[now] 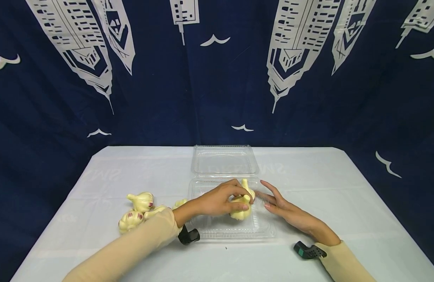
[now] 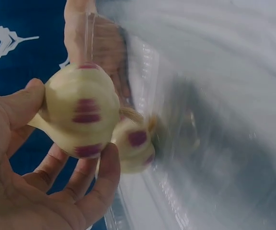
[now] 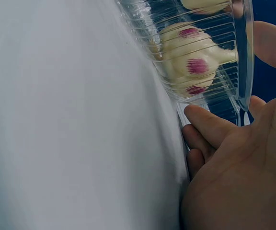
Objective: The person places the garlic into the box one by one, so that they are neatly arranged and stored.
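A garlic bulb [image 1: 240, 214] with purple patches is held in my left hand [image 1: 217, 199], thumb and fingertips around it, over the clear plastic clamshell box [image 1: 234, 236]. In the left wrist view this bulb [image 2: 80, 112] fills the grasp. Another garlic bulb [image 3: 188, 60] sits inside the box by its right wall, just beyond the held one. At that wall my right hand [image 1: 289, 214] has its fingers extended. In the right wrist view its fingers [image 3: 210, 124] lie close along the outside of the box; whether they touch it I cannot tell.
Several more garlic bulbs [image 1: 142, 202] lie in a group left of the box, partly behind my left forearm. The box's hinged lid [image 1: 224, 160] lies folded back on the far side. A white cloth covers the table [image 1: 308, 176]; a dark blue patterned curtain [image 1: 220, 98] hangs behind it.
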{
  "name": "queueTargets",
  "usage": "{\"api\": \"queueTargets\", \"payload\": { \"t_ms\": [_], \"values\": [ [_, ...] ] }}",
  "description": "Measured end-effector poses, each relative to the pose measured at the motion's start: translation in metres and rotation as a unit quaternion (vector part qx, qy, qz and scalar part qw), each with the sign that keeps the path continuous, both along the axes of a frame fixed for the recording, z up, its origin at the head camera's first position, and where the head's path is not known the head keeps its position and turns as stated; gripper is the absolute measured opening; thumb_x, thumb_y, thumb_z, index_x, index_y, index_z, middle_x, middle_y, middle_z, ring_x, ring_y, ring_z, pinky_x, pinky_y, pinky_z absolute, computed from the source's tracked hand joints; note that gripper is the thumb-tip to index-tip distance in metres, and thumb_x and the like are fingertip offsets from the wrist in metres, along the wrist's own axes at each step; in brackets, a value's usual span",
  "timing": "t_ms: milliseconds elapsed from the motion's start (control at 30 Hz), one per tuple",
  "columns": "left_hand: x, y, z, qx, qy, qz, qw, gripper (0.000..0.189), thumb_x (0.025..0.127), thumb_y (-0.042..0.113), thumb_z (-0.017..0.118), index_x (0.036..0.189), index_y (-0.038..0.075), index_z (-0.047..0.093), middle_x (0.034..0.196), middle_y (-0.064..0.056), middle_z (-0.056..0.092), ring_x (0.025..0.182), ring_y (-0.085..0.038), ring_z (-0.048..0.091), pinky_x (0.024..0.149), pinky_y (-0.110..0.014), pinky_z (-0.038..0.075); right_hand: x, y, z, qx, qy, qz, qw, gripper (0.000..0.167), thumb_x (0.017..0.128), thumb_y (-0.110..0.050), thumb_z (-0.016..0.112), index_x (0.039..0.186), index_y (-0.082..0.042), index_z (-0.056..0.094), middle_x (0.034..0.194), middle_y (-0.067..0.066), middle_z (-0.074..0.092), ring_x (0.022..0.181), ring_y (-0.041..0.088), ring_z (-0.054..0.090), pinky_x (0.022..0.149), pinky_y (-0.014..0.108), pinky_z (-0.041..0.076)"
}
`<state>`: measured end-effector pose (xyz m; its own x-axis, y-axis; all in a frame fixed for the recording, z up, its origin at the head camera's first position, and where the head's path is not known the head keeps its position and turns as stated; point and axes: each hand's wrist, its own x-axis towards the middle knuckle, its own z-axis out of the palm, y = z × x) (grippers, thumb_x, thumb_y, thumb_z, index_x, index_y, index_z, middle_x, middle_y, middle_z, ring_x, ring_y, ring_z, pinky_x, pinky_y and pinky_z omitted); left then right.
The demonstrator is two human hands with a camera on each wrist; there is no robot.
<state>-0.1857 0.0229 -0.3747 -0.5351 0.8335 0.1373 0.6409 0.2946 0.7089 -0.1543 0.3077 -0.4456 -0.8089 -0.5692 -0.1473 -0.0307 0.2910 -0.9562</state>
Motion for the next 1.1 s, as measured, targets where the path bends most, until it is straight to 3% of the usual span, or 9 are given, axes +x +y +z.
{"api": "queueTargets", "payload": {
  "t_ms": [233, 467, 633, 833, 1100],
  "values": [
    [0.005, 0.010, -0.001, -0.030, -0.005, 0.003, 0.9995, 0.019, 0.100, 0.016, 0.061, 0.116, 0.010, 0.070, 0.116, -0.005, 0.060, 0.108, -0.016, 0.053, 0.096, -0.032, 0.048, 0.000, 0.001, -0.001, -0.001, 0.005, 0.002, 1.0000, 0.068, 0.110, -0.022, 0.038, 0.159, -0.036, -0.006, 0.167, 0.016, 0.015, 0.152, 0.042, 0.003, 0.112, 0.076, 0.006],
    [0.010, 0.017, -0.001, -0.038, 0.000, 0.009, 0.9993, 0.021, 0.099, 0.018, 0.063, 0.116, 0.009, 0.072, 0.109, -0.006, 0.059, 0.098, -0.021, 0.053, 0.080, -0.020, 0.041, -0.001, 0.001, 0.000, -0.002, 0.002, 0.003, 1.0000, 0.068, 0.110, -0.023, 0.037, 0.159, -0.040, -0.006, 0.167, 0.016, 0.014, 0.152, 0.042, 0.001, 0.111, 0.078, 0.004],
    [0.015, 0.023, -0.003, -0.045, 0.033, 0.005, 0.9984, 0.019, 0.096, 0.017, 0.069, 0.111, 0.008, 0.075, 0.106, -0.003, 0.065, 0.100, -0.020, 0.058, 0.081, -0.017, 0.041, 0.001, 0.001, -0.001, -0.016, 0.005, 0.009, 0.9998, 0.068, 0.110, -0.020, 0.036, 0.159, -0.036, -0.008, 0.167, 0.018, 0.014, 0.152, 0.043, 0.001, 0.110, 0.078, 0.002],
    [0.017, 0.027, -0.009, -0.060, 0.057, 0.024, 0.9963, 0.020, 0.094, 0.019, 0.071, 0.111, 0.010, 0.075, 0.090, 0.003, 0.062, 0.088, -0.016, 0.059, 0.074, -0.015, 0.041, 0.001, -0.002, -0.003, -0.021, 0.004, 0.016, 0.9996, 0.069, 0.110, -0.020, 0.036, 0.159, -0.035, -0.009, 0.166, 0.019, 0.013, 0.151, 0.042, 0.005, 0.111, 0.078, 0.001],
    [0.018, 0.028, -0.010, -0.049, 0.054, 0.037, 0.9966, 0.019, 0.094, 0.014, 0.070, 0.111, 0.008, 0.072, 0.108, -0.003, 0.074, 0.098, -0.013, 0.068, 0.085, -0.019, 0.051, 0.000, -0.002, 0.000, -0.022, 0.004, 0.012, 0.9997, 0.069, 0.110, -0.020, 0.037, 0.160, -0.035, -0.008, 0.166, 0.020, 0.013, 0.151, 0.043, 0.005, 0.111, 0.078, 0.001]
  ]
}}
